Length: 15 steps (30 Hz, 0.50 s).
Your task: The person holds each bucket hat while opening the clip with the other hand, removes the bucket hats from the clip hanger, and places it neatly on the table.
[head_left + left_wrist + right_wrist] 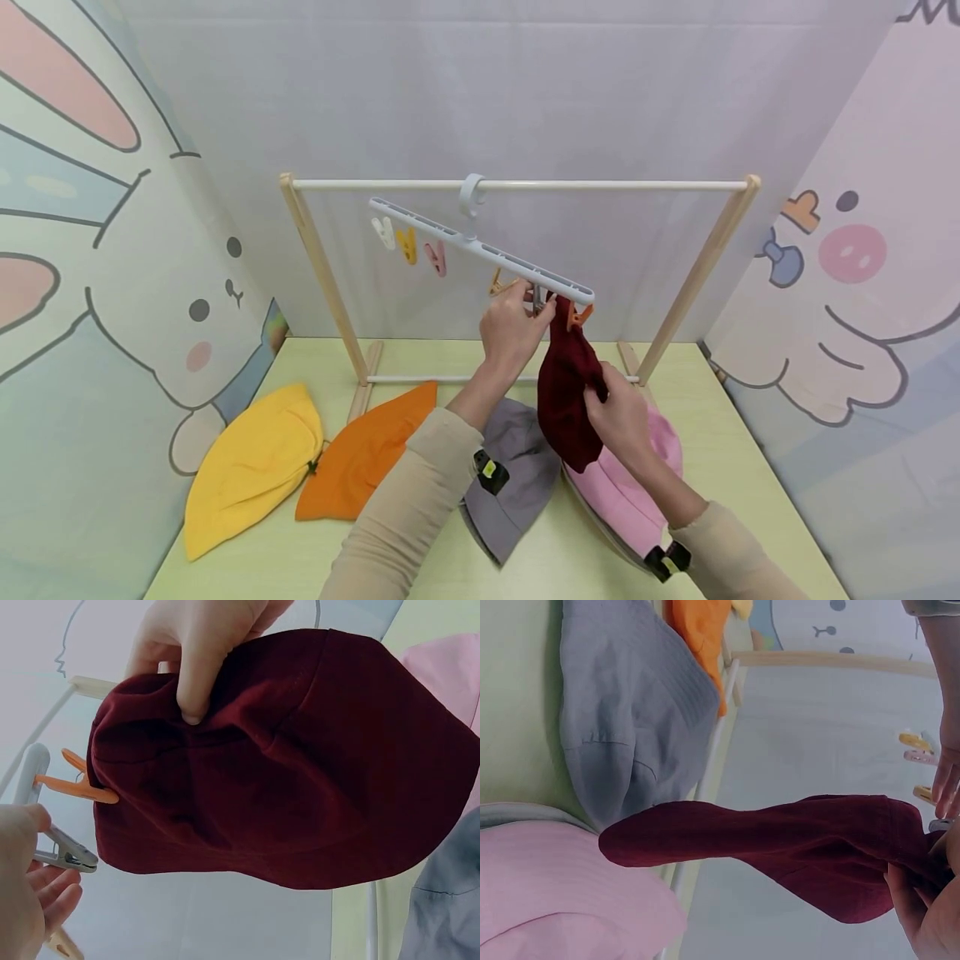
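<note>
A dark red bucket hat (564,398) hangs from the right end of a pale blue clip hanger (517,265). One orange clothespin (88,788) bites the hat's edge. My right hand (619,410) grips the hat by its side, thumb on the near face in the left wrist view. Close by, my left hand (512,327) pinches a grey clothespin (69,852) on the hanger; its tips are just short of the fabric in the left wrist view. The hanger tilts down to the right, its hook (471,195) over a white rail (600,186).
White (383,233), yellow (407,246) and pink clothespins (436,259) dangle from the hanger's left half. On the table lie yellow (251,467), orange (367,454), grey (517,475) and pink hats (618,500). Wooden posts (697,279) hold up the rail.
</note>
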Tool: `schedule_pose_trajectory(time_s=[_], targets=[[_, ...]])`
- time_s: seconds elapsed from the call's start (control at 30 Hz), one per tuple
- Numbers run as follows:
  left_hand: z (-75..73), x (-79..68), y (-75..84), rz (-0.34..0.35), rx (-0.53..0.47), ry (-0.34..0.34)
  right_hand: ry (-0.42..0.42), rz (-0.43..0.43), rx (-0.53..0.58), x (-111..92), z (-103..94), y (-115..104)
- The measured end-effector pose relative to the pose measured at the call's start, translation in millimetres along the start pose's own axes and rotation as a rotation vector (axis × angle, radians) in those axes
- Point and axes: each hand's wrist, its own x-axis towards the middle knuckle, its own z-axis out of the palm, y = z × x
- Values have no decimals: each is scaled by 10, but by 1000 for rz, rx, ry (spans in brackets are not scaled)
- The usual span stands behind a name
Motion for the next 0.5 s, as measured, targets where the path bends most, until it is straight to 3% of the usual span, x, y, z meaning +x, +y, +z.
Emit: schedule_pose_trajectory(time_s=[0.3,0.5], targets=[[-19,-51,-4,-37,-14,-10,18,-3,-20,6,-49,10],[-29,-107,0,-35,-35,19,14,-7,-20,9,-65,3]])
